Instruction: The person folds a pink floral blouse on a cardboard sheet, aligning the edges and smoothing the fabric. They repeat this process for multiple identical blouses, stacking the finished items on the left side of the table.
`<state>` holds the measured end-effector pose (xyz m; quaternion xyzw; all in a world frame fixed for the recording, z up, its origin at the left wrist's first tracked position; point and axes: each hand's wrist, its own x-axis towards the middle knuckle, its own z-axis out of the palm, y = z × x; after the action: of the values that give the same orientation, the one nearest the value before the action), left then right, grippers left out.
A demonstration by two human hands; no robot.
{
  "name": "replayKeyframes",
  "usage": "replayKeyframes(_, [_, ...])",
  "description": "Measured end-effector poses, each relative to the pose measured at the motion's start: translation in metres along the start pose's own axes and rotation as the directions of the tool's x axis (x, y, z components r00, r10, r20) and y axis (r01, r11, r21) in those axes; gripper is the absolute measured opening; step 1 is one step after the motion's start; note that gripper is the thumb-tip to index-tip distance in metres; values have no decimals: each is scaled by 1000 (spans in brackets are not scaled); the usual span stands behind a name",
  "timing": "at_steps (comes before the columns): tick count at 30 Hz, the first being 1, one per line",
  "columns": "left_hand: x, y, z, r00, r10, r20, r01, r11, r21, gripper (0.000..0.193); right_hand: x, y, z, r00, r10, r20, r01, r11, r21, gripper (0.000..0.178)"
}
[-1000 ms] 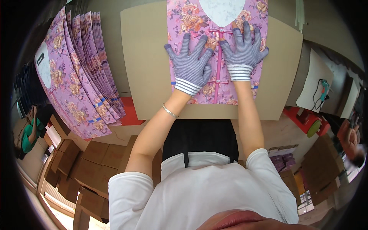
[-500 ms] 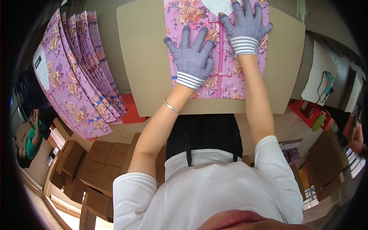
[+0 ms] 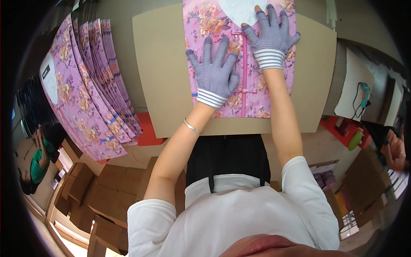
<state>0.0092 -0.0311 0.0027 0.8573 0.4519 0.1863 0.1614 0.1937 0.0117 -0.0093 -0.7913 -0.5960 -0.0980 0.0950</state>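
A pink garment (image 3: 233,100) with orange flowers and a magenta front band lies folded flat on a cardboard sheet (image 3: 160,73). A pale panel (image 3: 242,13) shows in its neckline at the top. Gloved in striped grey-purple, my left hand (image 3: 212,73) rests on the garment's left half, fingers spread. My right hand (image 3: 272,40), in a matching glove, lies on the upper right half near the neckline, its fingers also spread. Some fingertips poke bare from both gloves. Neither hand grips anything.
At left stands an overlapping stack of matching folded garments (image 3: 77,98). On the right, a tool with a teal handle (image 3: 364,95) and dark cord lies on a white board (image 3: 349,88). Brown cartons (image 3: 113,188) sit at lower left. Other people are at both sides, one in a green sleeve (image 3: 39,165).
The whole scene sits slightly lower in the picture. Both hands stay flat on the garment, with little shift against it.
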Motion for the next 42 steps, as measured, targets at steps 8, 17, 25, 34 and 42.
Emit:
replayKeyframes(8, [0,-2,6,991,74,114,-86,991,101,43,-2,-2,-5,1000,20,-12,-17,979,205,60])
replayKeyframes(17, [3,3,3,995,69,70,-73,995,69,31,-93,76,-48,704,-650,286,539,752,381,62])
replayKeyframes(25, [-5,-1,7,996,54,76,-58,997,52,29,115,85,48,802,-597,-14,571,761,307,58])
replayKeyframes(34, [-1,-3,6,992,105,67,-113,985,132,36,78,83,25,740,-658,-139,670,708,221,60])
replayKeyframes(42, [-2,-6,11,980,190,66,-199,963,183,39,-230,73,-85,742,-613,272,403,732,549,60])
